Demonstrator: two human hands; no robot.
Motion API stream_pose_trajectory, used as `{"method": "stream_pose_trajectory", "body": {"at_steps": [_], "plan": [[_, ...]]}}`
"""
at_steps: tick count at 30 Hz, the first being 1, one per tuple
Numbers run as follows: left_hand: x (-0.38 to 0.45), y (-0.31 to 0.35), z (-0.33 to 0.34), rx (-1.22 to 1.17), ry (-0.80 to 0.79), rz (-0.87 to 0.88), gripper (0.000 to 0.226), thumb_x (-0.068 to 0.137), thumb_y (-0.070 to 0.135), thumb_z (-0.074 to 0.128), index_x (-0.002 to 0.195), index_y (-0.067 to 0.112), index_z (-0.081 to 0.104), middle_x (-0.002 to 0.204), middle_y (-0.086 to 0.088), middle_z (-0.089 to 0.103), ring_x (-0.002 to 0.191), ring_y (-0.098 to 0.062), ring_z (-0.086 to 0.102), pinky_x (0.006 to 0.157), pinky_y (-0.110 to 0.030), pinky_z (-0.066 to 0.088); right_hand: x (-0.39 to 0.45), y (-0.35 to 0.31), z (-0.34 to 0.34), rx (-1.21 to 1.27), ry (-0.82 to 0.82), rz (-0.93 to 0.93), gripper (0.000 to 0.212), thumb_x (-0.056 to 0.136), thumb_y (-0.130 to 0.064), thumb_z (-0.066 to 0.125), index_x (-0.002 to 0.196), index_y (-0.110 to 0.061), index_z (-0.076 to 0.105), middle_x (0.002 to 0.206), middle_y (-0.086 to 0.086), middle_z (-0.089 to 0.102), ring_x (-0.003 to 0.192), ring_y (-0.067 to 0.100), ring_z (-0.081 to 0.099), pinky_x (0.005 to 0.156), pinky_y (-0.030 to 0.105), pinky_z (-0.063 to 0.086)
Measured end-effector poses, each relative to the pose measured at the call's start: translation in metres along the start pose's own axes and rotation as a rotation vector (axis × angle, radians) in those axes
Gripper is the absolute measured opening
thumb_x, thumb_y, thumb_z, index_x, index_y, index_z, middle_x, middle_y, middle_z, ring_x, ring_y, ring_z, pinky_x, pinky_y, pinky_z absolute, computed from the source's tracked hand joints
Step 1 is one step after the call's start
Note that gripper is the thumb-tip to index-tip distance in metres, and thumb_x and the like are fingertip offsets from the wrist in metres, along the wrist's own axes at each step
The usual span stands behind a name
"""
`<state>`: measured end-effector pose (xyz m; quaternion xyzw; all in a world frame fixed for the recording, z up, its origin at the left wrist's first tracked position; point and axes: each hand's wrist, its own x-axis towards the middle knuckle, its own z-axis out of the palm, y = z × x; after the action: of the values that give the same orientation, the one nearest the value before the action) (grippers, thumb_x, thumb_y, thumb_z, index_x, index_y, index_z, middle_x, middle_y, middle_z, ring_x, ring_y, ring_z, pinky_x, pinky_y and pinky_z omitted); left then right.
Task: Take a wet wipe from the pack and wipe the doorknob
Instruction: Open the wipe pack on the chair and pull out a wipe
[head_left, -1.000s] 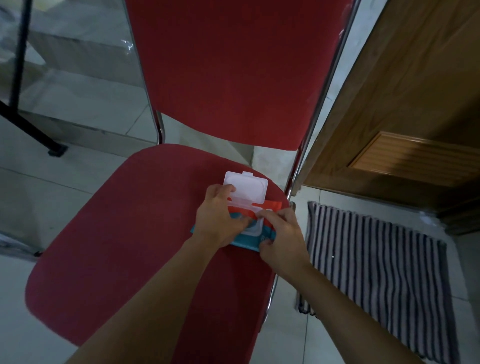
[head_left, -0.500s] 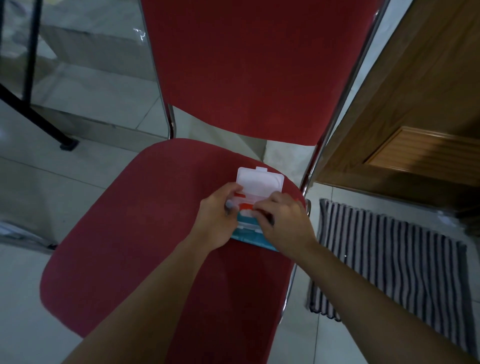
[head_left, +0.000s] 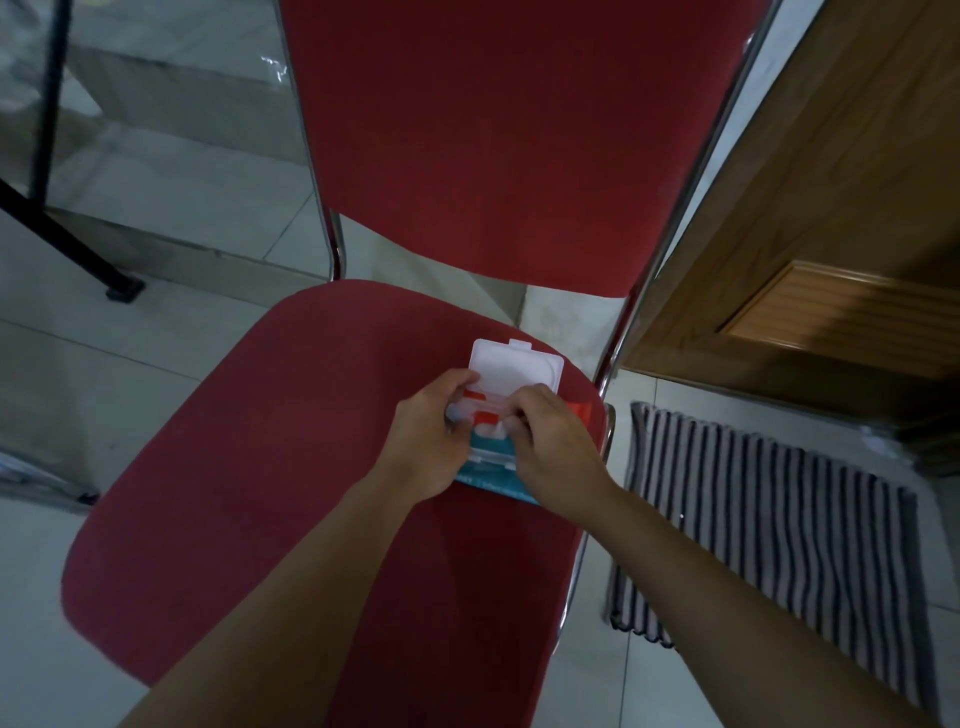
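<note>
I see both hands on the wet wipe pack (head_left: 496, 467), which lies on the red chair seat (head_left: 270, 467) near its right rear corner. Left hand (head_left: 434, 441): fingers curled, thumb and fingertips clamped on the pack's left edge beside the opening. Right hand (head_left: 558, 452): fingers bent and drawn together at the opening; I cannot tell if they have pinched a wipe (their tips are hidden). White flip lid (head_left: 514, 370) stands open, hinged back toward the chair backrest (head_left: 509, 140). Something white shows in the opening between the hands. Pack's long axis runs roughly left-right across the seat, teal edge toward me, orange edge away. Striped mat (head_left: 769, 525) lies on the floor right of the chair, by a wooden door (head_left: 831, 218).
</note>
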<state>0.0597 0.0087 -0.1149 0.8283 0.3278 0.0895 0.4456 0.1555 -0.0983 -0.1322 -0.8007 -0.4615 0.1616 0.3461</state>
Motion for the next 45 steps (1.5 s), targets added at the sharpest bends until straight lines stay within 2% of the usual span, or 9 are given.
{"method": "stream_pose_trajectory", "body": {"at_steps": [3,8,12,17,21,29,35,42,45], "plan": [[0.001,-0.001,0.001,0.013,0.007,0.003,0.042,0.086,-0.001,0.05,0.124,0.015,0.049,0.12,-0.005,0.06,0.093,-0.009,0.056,0.065,0.001,0.044,0.0,-0.006,-0.006,0.247,0.034,0.215,0.01,0.094,-0.007,0.041,0.088,-0.012,0.047,0.075,-0.004,0.049,0.068,0.008,0.047,0.057,0.012,0.037],[0.001,-0.003,0.002,0.049,0.018,0.009,0.04,0.086,0.0,0.049,0.123,0.017,0.05,0.119,-0.006,0.061,0.093,-0.008,0.054,0.062,0.008,0.036,0.003,-0.009,-0.01,0.516,0.111,0.452,0.014,0.098,-0.013,0.036,0.094,-0.015,0.049,0.085,0.005,0.054,0.073,0.011,0.052,0.062,0.019,0.043],[0.001,-0.002,0.002,0.058,0.021,0.011,0.039,0.087,0.002,0.05,0.123,0.017,0.05,0.118,-0.005,0.061,0.09,-0.008,0.053,0.061,0.007,0.036,0.001,-0.009,-0.013,0.604,0.1,0.446,0.013,0.095,-0.012,0.041,0.097,-0.021,0.05,0.084,0.006,0.059,0.078,0.018,0.057,0.07,0.03,0.048],[0.001,-0.003,0.002,0.064,0.009,0.013,0.038,0.088,0.005,0.049,0.124,0.019,0.049,0.117,-0.004,0.062,0.088,-0.009,0.054,0.06,0.005,0.039,0.002,-0.005,-0.017,0.234,-0.04,0.249,0.011,0.085,-0.009,0.06,0.095,-0.008,0.065,0.083,0.005,0.065,0.074,0.018,0.059,0.066,0.021,0.045],[0.002,-0.005,0.003,0.062,0.023,0.018,0.036,0.089,0.008,0.049,0.123,0.019,0.05,0.116,-0.004,0.062,0.089,-0.01,0.054,0.061,0.006,0.037,0.0,-0.001,-0.02,0.462,0.028,0.363,0.016,0.088,-0.009,0.056,0.087,-0.016,0.07,0.087,-0.002,0.068,0.083,0.01,0.062,0.068,0.008,0.047],[-0.001,-0.002,0.002,0.036,0.004,0.021,0.035,0.088,0.003,0.049,0.12,0.016,0.052,0.102,0.001,0.063,0.075,-0.004,0.056,0.054,0.004,0.036,0.004,-0.001,-0.029,1.256,0.169,0.605,0.019,0.093,-0.013,0.049,0.098,-0.008,0.066,0.094,0.008,0.065,0.081,0.016,0.06,0.064,0.023,0.05],[-0.001,-0.003,0.004,-0.031,-0.006,0.005,0.045,0.086,0.0,0.049,0.126,0.02,0.045,0.109,0.002,0.061,0.08,-0.004,0.057,0.057,0.002,0.04,0.003,0.001,-0.033,1.198,0.109,0.685,0.013,0.089,-0.012,0.054,0.083,-0.008,0.065,0.084,0.009,0.064,0.079,0.021,0.061,0.077,0.033,0.048],[-0.003,-0.006,0.006,-0.688,-0.011,-0.188,0.071,0.08,-0.011,0.038,0.143,0.014,0.017,0.132,-0.005,0.05,0.115,-0.013,0.048,0.094,-0.024,0.04,-0.008,0.023,-0.047,1.622,0.347,0.869,0.033,0.092,-0.024,0.043,0.114,-0.001,0.052,0.121,0.021,0.056,0.115,0.035,0.053,0.105,0.049,0.038],[-0.003,-0.006,0.009,-0.629,0.065,-0.193,0.062,0.083,0.006,0.049,0.14,0.01,0.024,0.116,0.004,0.059,0.114,-0.014,0.051,0.1,-0.022,0.04,-0.012,0.018,-0.049,1.331,0.374,0.876,0.008,0.083,-0.006,0.054,0.085,-0.002,0.061,0.09,0.019,0.062,0.086,0.034,0.06,0.077,0.043,0.052]]}}
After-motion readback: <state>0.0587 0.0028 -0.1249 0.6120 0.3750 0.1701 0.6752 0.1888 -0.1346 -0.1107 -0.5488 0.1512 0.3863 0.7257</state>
